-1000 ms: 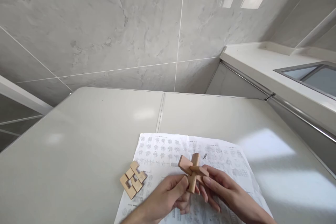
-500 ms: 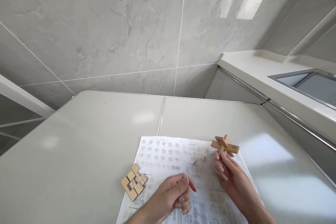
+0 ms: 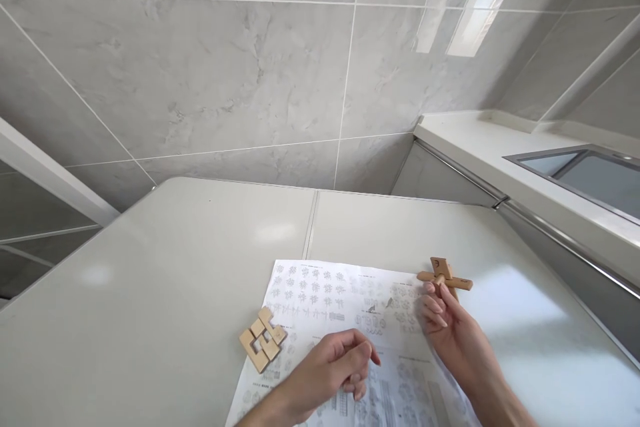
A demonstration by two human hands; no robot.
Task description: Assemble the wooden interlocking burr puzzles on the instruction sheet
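A wooden interlocking puzzle (image 3: 444,276), its crossing sticks marked with dark characters, is pinched between the thumb and fingertips of my right hand (image 3: 457,330). The fingers partly hide its lower side. My left hand (image 3: 345,363) rests over the lower middle of the printed sheet (image 3: 313,340), its fingers loosely curled in and nothing visible in them. To the left of that hand, flat wooden puzzle pieces (image 3: 263,339) lie together across the sheet's left edge, with small gaps between them. Small drawings of puzzle shapes cover the paper.
The white table (image 3: 150,293) has a seam running through its middle. A grey tiled wall (image 3: 225,80) rises behind it. At the right stands a white counter (image 3: 480,140) with a metal-framed sink (image 3: 595,177).
My right hand has moved slightly right and turned the wooden puzzle, so another marked face shows. My left hand keeps its curled pose. The camera view has tilted a little upward.
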